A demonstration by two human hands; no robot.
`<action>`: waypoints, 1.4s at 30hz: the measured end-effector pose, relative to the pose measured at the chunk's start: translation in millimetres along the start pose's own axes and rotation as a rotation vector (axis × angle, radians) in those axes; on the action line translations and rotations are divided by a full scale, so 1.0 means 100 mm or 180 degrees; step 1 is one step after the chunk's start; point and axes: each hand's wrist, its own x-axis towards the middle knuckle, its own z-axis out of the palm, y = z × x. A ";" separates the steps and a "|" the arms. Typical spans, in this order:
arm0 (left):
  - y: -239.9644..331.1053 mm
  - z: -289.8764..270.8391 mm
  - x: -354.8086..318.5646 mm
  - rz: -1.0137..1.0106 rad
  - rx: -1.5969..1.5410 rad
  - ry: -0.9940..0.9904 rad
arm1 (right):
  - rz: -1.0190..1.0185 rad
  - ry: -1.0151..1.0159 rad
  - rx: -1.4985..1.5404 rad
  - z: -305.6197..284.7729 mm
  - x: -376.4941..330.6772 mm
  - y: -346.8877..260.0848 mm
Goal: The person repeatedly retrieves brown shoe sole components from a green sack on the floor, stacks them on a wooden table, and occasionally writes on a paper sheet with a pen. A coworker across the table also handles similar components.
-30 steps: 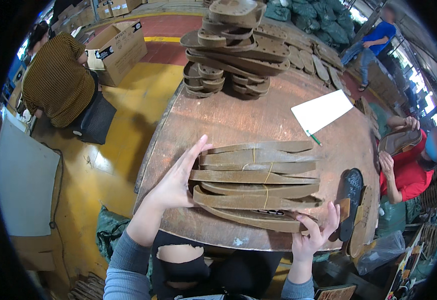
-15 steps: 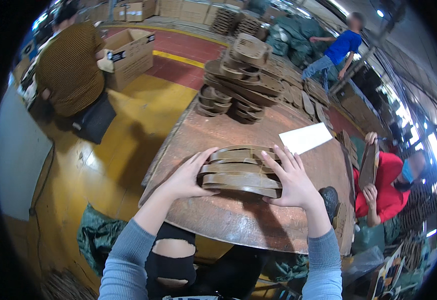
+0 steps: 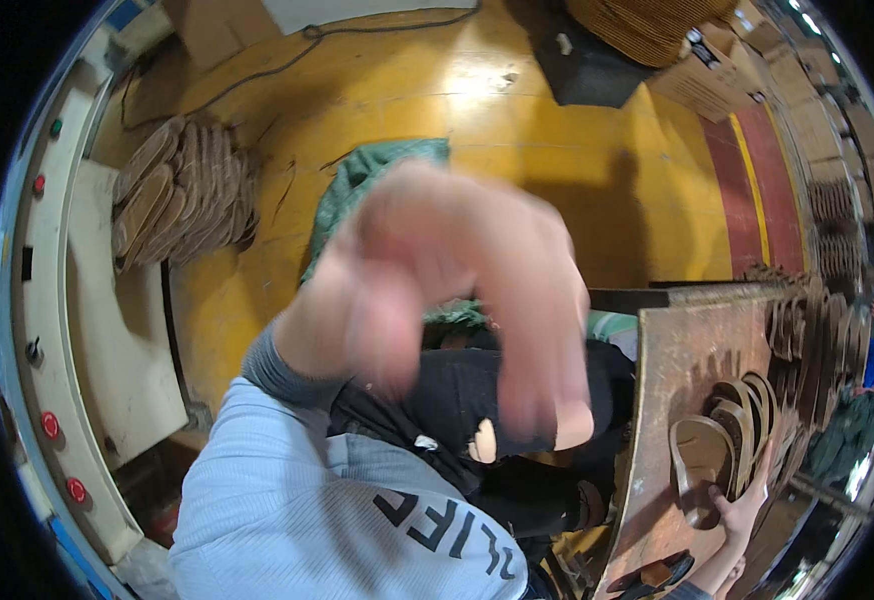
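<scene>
My left hand [image 3: 497, 250] is raised large in the middle of the view, blurred by motion. Its thumb and curved fingers stand apart, with nothing visible between them. At the right, my right hand [image 3: 744, 508] is at the lower end of several brown shoe soles [image 3: 703, 460] on the wooden table [image 3: 662, 400]. Its thumb lies against the nearest sole and its fingers reach along the far side of the group. A dark shoe-like piece [image 3: 652, 575] lies on the table close to my right forearm.
More brown soles [image 3: 802, 340] are piled at the table's far end. Another stack of soles [image 3: 187, 190] stands on the yellow floor beside a pale machine panel [image 3: 77, 300] with red buttons. Green sacking [image 3: 387, 155] lies beyond my left arm. A cardboard box [image 3: 712, 75] stands near a seated person.
The view has swung left. My left hand has let go of the soles and come up off the table. My right hand has stayed with the soles.
</scene>
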 end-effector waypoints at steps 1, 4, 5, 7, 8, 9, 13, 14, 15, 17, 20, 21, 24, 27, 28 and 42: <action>0.10 -0.20 -0.20 -0.0236 0.0287 0.0430 | 0.0046 0.0124 -0.0360 0.06 -0.02 -0.07; -0.07 -0.81 -0.87 -0.2044 0.1988 0.1895 | 0.0153 0.0391 -0.0683 0.14 -0.03 -0.19; -0.24 -0.94 -1.20 -0.2861 0.2499 0.2209 | 0.0421 0.0350 -0.0789 0.15 -0.03 -0.23; -0.54 -1.11 -1.95 -0.4982 0.3445 0.1511 | 0.0704 0.0232 -0.0518 0.16 -0.05 -0.30; -0.75 -1.05 -2.34 -0.5665 0.3847 0.0978 | 0.0533 0.0148 -0.0423 0.15 -0.05 -0.34; -0.93 -0.95 -2.74 -0.5957 0.3683 0.0752 | 0.0486 -0.0060 -0.0302 0.14 -0.06 -0.38; -1.54 -0.38 -3.98 -0.6462 0.3337 -0.0642 | 0.0340 -0.0080 -0.0740 0.21 -0.09 -0.49; -1.62 -0.32 -4.18 -0.6665 0.2635 -0.0772 | 0.0481 0.0040 -0.1061 0.27 -0.11 -0.51; -1.67 -0.23 -4.36 -0.6658 0.2019 -0.0788 | 0.0599 0.0163 -0.1161 0.30 -0.12 -0.53; -1.61 -0.06 -4.62 -0.6168 0.1497 -0.0267 | 0.0725 0.0236 -0.1274 0.36 -0.13 -0.55; -1.48 -0.01 -4.70 -0.5111 0.1771 0.0568 | 0.0694 0.0314 -0.1263 0.39 -0.13 -0.56; -1.42 -0.01 -4.67 -0.4963 0.1967 0.0620 | 0.0662 0.0279 -0.1283 0.39 -0.13 -0.56; -1.33 -0.06 -4.48 -0.5789 0.2213 0.2283 | 0.0640 0.0287 -0.1283 0.38 -0.13 -0.56; -1.32 -0.10 -4.37 -0.6276 0.3635 0.0701 | 0.0732 0.0291 -0.1248 0.38 -0.13 -0.56; -1.34 -0.10 -4.36 -0.6501 0.3478 0.0321 | 0.0729 0.0288 -0.1233 0.39 -0.13 -0.56; -0.81 -0.50 -4.07 -0.7257 0.4491 -0.0244 | 0.1675 0.0694 0.2797 0.12 -0.16 -0.56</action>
